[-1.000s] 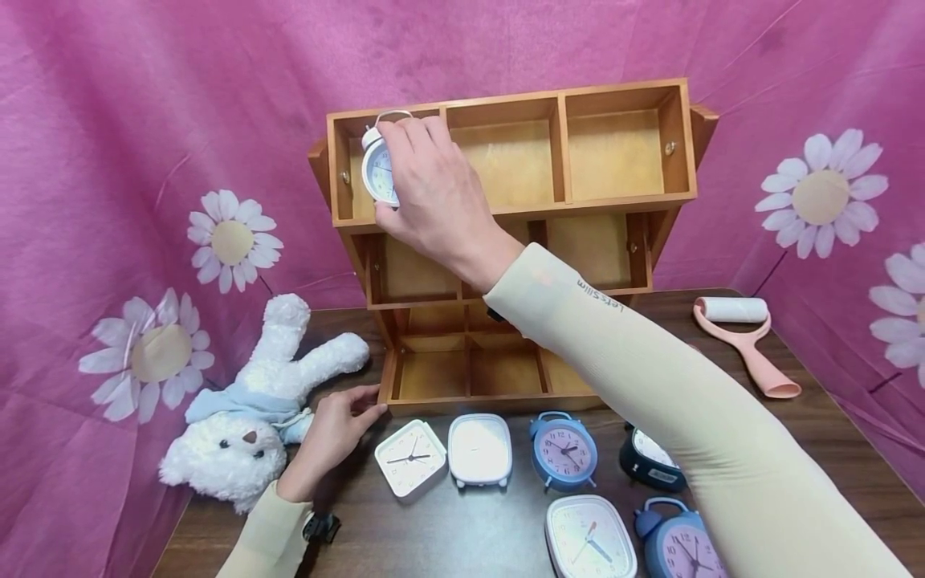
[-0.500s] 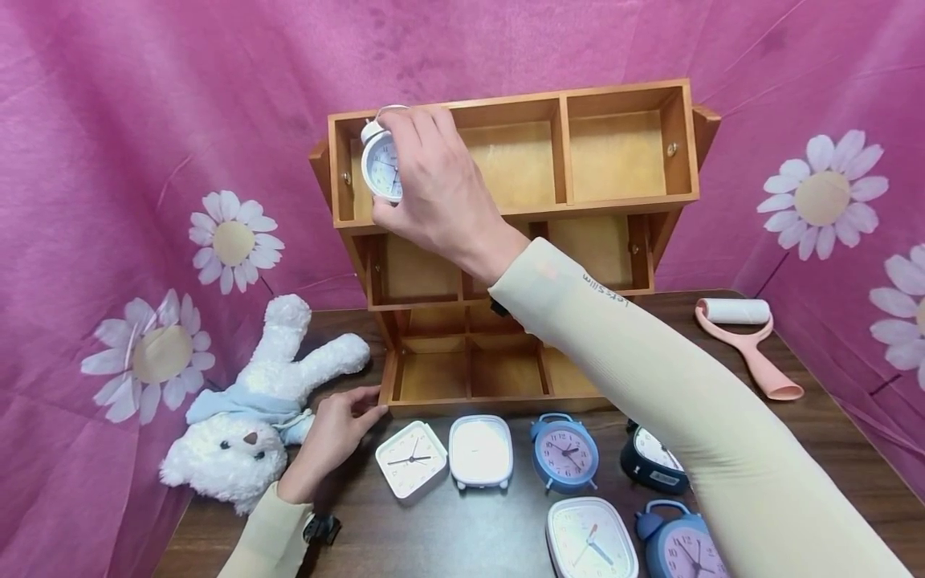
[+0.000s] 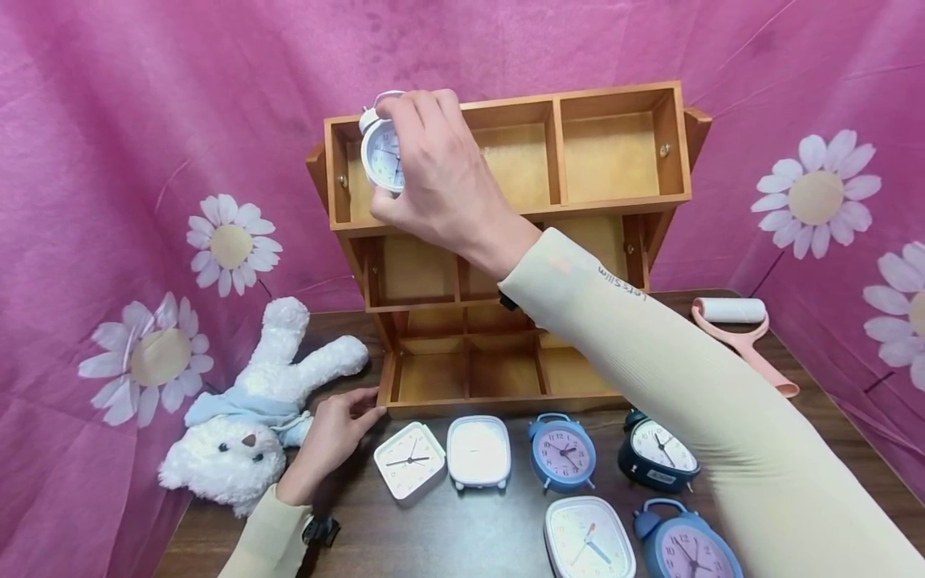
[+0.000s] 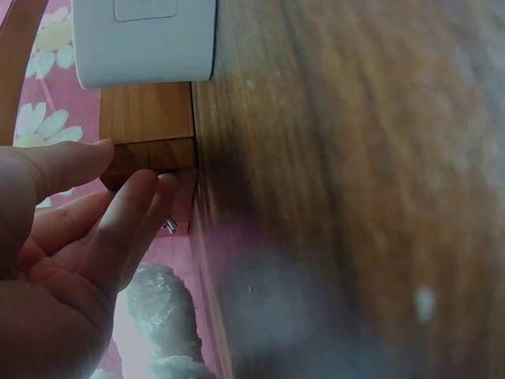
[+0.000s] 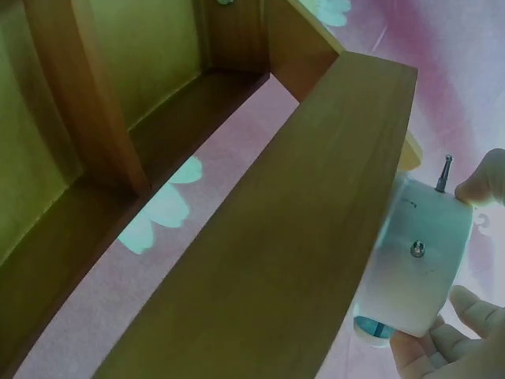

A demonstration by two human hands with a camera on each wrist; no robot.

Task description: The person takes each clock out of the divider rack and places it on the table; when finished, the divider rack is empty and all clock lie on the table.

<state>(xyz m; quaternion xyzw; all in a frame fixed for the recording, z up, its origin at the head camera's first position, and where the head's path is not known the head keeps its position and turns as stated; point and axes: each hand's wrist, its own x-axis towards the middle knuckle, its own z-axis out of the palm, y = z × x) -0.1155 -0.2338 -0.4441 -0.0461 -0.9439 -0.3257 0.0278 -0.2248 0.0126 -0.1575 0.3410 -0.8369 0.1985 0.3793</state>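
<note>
My right hand point(image 3: 448, 172) grips a white twin-bell alarm clock point(image 3: 381, 152) in front of the top left compartment of a tiered wooden shelf point(image 3: 607, 156). In the right wrist view the clock point(image 5: 418, 257) shows its bare side and a metal knob, close to the shelf's bottom board, with fingertips point(image 5: 465, 316) on its edge. Down at the left, my left hand point(image 3: 328, 437) pinches the shelf's lower front corner. The left wrist view has the thumb on one side of that corner point(image 4: 154, 154) and the fingers on the other.
In front of the shelf stand a white square clock point(image 3: 410, 460), a white rounded clock point(image 3: 478, 451), a blue twin-bell clock point(image 3: 564, 453), a dark green clock point(image 3: 658, 457) and others. A white teddy bear point(image 3: 231, 457) lies left; a pink lint roller point(image 3: 730, 311) lies right.
My right hand has lifted the white alarm clock slightly. The right sleeve has shifted, showing more of the dark green clock. My left hand has stayed at the shelf corner.
</note>
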